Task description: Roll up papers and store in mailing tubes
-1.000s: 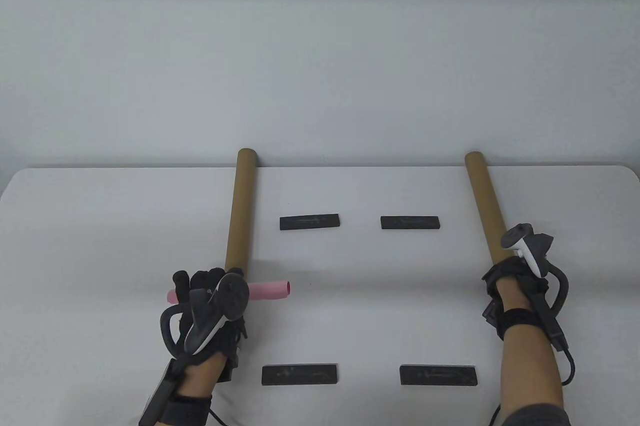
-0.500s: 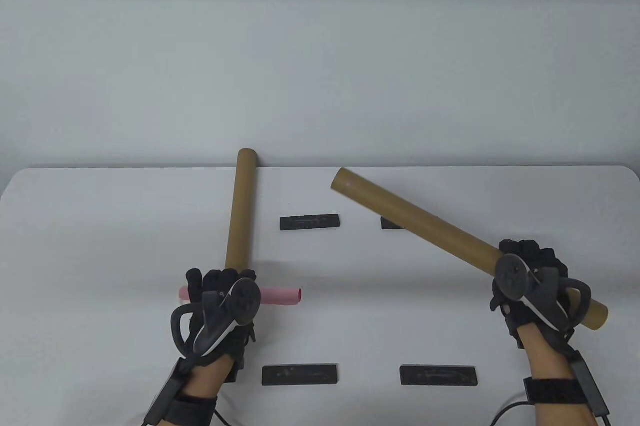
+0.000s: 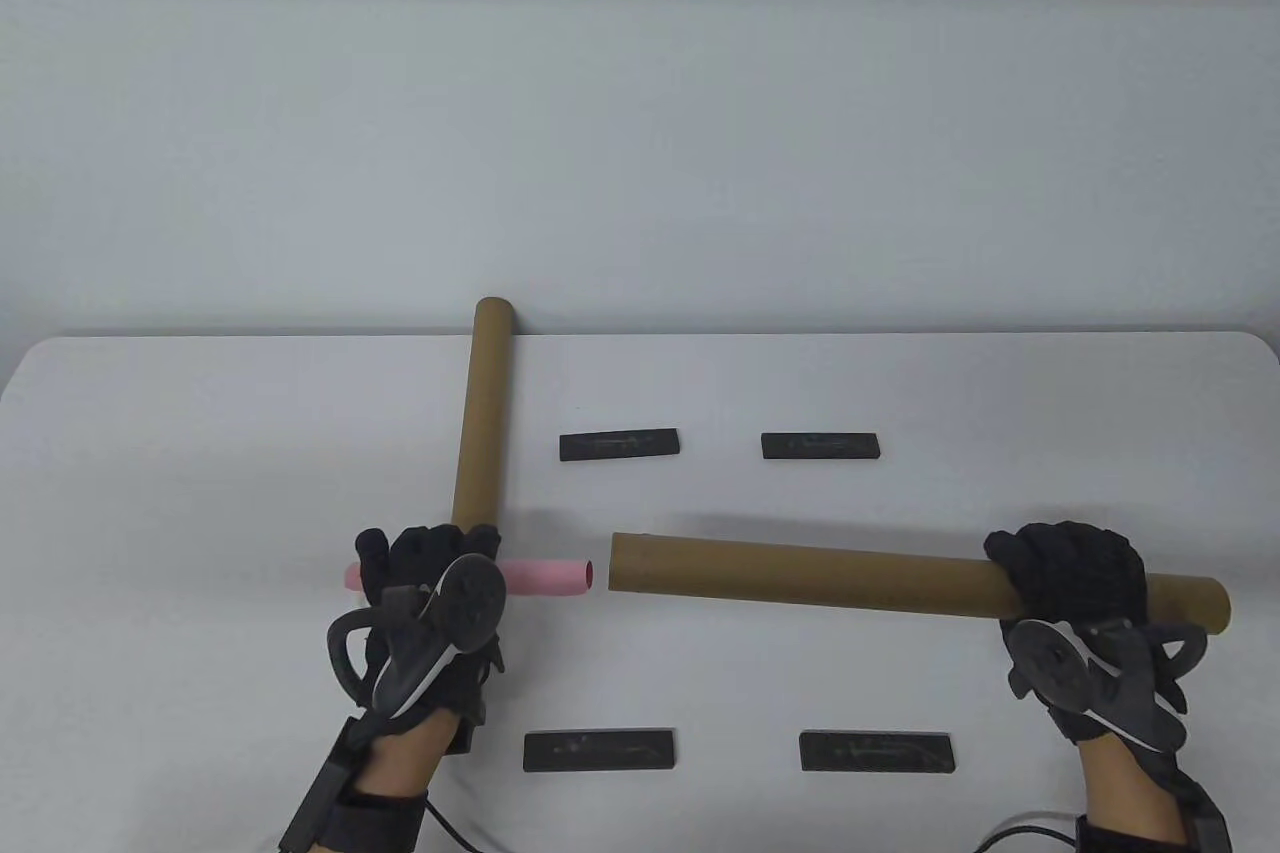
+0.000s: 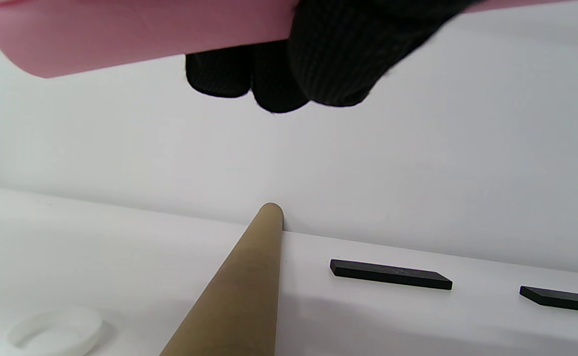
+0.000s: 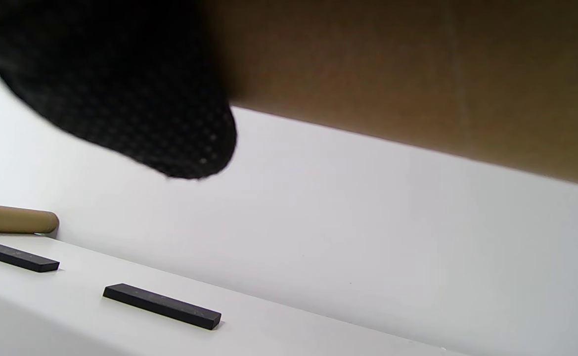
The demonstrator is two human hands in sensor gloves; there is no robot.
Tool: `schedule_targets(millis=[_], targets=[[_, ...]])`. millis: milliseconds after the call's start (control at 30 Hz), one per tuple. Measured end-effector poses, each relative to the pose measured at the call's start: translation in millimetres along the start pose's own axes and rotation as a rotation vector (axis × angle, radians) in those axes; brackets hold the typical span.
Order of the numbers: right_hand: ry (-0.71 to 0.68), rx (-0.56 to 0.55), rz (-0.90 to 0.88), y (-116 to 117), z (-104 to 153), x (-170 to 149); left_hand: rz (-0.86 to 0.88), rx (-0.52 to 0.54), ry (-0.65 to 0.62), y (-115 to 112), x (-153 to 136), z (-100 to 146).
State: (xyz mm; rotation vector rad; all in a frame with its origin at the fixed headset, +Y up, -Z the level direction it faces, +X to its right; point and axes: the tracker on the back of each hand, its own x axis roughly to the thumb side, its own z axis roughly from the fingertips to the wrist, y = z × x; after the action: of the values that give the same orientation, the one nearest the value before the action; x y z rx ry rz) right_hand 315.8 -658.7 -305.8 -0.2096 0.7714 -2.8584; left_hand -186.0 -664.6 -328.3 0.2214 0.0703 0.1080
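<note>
- Nearest the person, two black bars and lie flat at about 6 o'clock on the white table.
- The left hand, at 7 o'clock, is clenched around a rolled pink paper, which lies level and points toward 3 o'clock; the left wrist view shows the gloved fingers wrapped round the roll.
- The right hand, at 4 o'clock, grasps a brown mailing tube near its right end; the tube is held nearly level, its open mouth facing 9 o'clock, just beside the paper's tip but apart from it.
- A white cap lies on the table to the left of the second tube.
- Two more black bars and sit at the table's centre.
- A second mailing tube lies on the table, running toward 12 o'clock past the far edge.
</note>
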Motion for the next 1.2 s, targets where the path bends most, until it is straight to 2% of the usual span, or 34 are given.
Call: schedule_targets(millis=[267,500,633,800,933,1067,1200], targets=[[-0.046,-0.001,0.004,-4,-3,13,-0.065,0.021,-0.055,-1,13,5],[-0.068,0.022,0.046,-3,-5,19,-0.182,0.032,-0.250,2,49,21],[-0.078,0.033,0.051,-3,-5,20,-0.148,-0.009,-0.446,0,70,32],[-0.096,0.043,0.044,-1,-5,23,-0.132,0.009,-0.549,-6,81,41],[-0.091,0.050,0.038,-1,-6,23,-0.170,0.036,-0.545,-9,85,44],[-0.080,0.062,0.012,1,-5,21,-0.130,0.060,-0.559,-4,83,44],[-0.052,0.067,-0.021,3,-5,19,-0.044,0.105,-0.528,16,74,42]])
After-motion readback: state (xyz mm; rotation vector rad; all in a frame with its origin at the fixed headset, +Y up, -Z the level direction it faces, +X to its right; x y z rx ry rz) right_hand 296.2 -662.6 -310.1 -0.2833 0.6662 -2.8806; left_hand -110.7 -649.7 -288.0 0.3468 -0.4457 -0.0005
